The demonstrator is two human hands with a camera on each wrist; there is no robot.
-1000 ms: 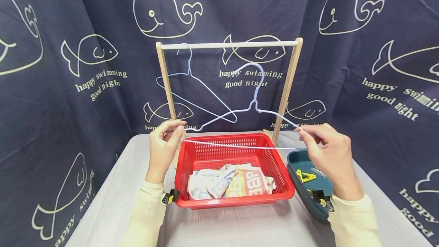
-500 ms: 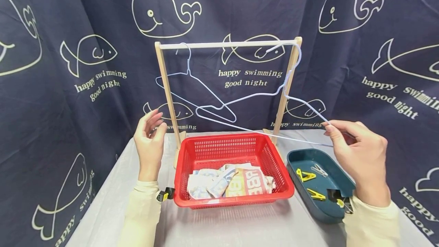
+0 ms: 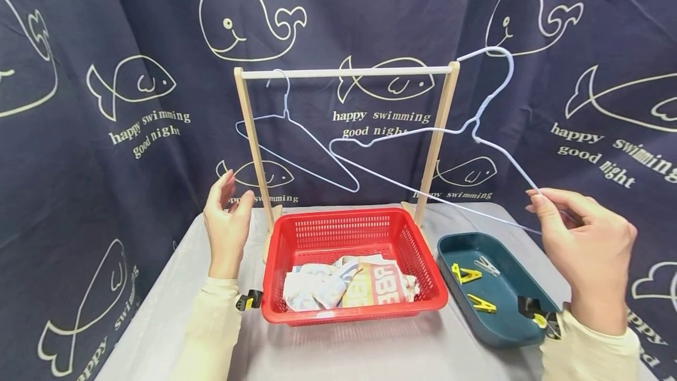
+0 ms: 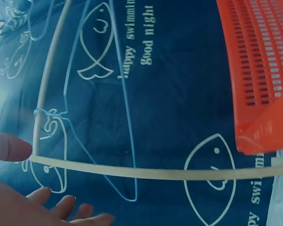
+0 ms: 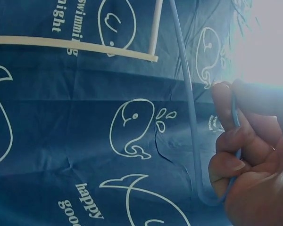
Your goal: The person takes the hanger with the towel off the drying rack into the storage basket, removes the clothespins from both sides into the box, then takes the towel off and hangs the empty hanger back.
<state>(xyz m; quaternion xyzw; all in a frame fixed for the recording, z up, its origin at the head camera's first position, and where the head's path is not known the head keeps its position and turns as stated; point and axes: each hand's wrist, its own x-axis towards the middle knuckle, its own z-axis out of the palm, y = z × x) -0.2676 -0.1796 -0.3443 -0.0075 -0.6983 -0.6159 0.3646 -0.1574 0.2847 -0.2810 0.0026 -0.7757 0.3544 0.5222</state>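
My right hand (image 3: 589, 251) pinches one end of a light blue clothes hanger (image 3: 505, 149), its hook up by the right top corner of the rack. In the right wrist view, fingers and thumb close round the hanger's wire (image 5: 194, 141). My left hand (image 3: 228, 228) is held up left of the rack, fingers loosely bent, with nothing in it; the left wrist view shows the same hand (image 4: 33, 197) with thumb and fingers apart. A second blue hanger (image 3: 317, 140) hangs by its hook near the left end of the rack's white bar (image 3: 359, 73).
The wooden rack (image 3: 436, 134) stands behind a red basket (image 3: 354, 313) that contains crumpled printed cloth (image 3: 365, 287). To the right is a dark teal tray (image 3: 508, 334) with yellow clothespins (image 3: 481, 303) and a clear clothespin (image 3: 488, 266). A dark patterned curtain surrounds the table.
My left hand has let go of the hanger and drawn back left. The right hand has carried the hanger to the right, tilting it so its hook end rises past the rack's right post.
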